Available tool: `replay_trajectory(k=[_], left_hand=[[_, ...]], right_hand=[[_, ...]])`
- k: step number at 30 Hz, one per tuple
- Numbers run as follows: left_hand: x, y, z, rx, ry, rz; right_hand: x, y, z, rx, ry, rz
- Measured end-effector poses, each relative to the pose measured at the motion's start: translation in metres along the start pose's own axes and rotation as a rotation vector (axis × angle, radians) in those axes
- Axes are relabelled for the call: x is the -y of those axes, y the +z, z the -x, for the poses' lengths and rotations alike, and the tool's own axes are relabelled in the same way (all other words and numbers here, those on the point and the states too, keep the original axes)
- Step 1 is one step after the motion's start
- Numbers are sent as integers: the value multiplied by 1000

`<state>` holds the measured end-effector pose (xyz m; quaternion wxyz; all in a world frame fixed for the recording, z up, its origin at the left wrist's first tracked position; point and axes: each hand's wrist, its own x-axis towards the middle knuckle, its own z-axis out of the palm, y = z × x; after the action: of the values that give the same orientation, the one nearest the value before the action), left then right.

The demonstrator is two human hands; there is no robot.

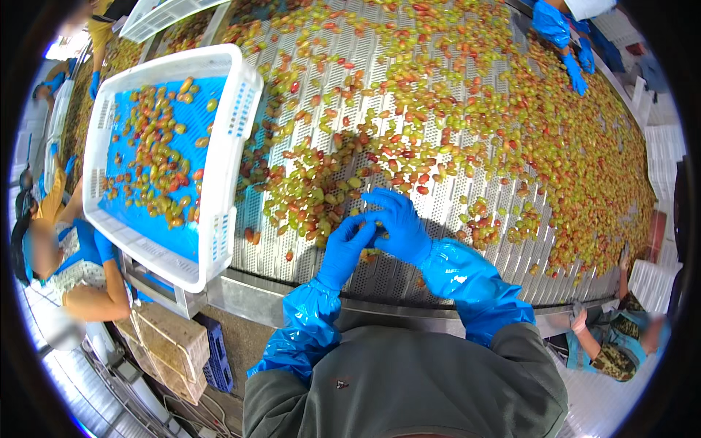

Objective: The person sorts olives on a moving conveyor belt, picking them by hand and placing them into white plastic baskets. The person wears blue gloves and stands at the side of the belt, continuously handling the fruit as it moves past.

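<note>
My left hand [345, 249] and my right hand [402, 227], in blue gloves with shiny blue sleeve covers, meet at the fingertips low over a perforated metal conveyor belt [438, 219]. The fingers are bent, and what may be pinched between them is hidden. Just beyond and left of my fingers lies a loose heap of small oval fruits [306, 202], green, yellow and red. To the left of that heap, a white plastic crate [224, 164] holds more of the same fruit on its blue bottom.
A metal rail [246, 293] edges the belt on my side. Fruit lies thickest on the right [597, 159]. A co-worker's blue-gloved hand [575, 76] reaches in at the far right. Other people stand left and right. Stacked crates [170, 339] and a blue pallet [218, 356] sit lower left.
</note>
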<state>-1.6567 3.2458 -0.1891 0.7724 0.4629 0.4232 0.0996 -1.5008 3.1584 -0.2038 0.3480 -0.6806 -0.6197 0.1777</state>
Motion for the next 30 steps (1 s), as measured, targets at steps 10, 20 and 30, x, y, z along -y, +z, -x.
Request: replay_trajectory(k=[10, 20, 30], left_hand=[[-159, -125, 127, -862, 508, -418], [-218, -289, 82, -888, 565, -1436], [-60, -149, 67, -226, 447, -1188]], right_hand=[[-52, 40, -67, 94, 114, 48], [-84, 121, -184, 168, -194, 491], [-92, 58, -119, 37, 116, 677]])
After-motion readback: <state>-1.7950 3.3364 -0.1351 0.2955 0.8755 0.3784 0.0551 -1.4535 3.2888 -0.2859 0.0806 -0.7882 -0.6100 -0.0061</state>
